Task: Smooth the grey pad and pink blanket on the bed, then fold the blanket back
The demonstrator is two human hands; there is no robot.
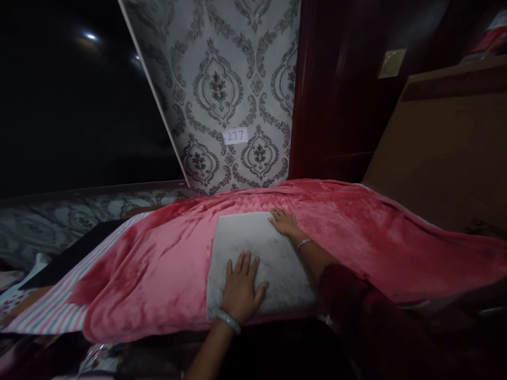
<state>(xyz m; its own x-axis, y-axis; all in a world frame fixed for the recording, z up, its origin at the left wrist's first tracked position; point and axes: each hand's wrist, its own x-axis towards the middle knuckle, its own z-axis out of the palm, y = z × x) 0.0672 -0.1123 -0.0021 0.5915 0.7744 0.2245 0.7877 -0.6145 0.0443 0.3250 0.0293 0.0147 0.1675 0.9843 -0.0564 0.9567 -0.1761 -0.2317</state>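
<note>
Left hand point(241, 287): flat on near part of white cloth point(257, 258), fingers spread and released, gripping nothing; pale bangle point(228, 320) on wrist.
Right hand point(284, 221): palm down at far right corner of cloth, fingers extended, nothing clasped; thin bracelet point(304, 243), dark red sleeve point(344, 287) behind it.
White cloth: squarish, lying smooth on pink blanket point(158, 264), near bed's front edge.
Pink blanket: rumpled plush, draped over striped sheet point(51, 311).
Background: patterned wallpaper point(222, 79) with label "277" point(235, 136); dark wooden door point(336, 95) to right.
</note>
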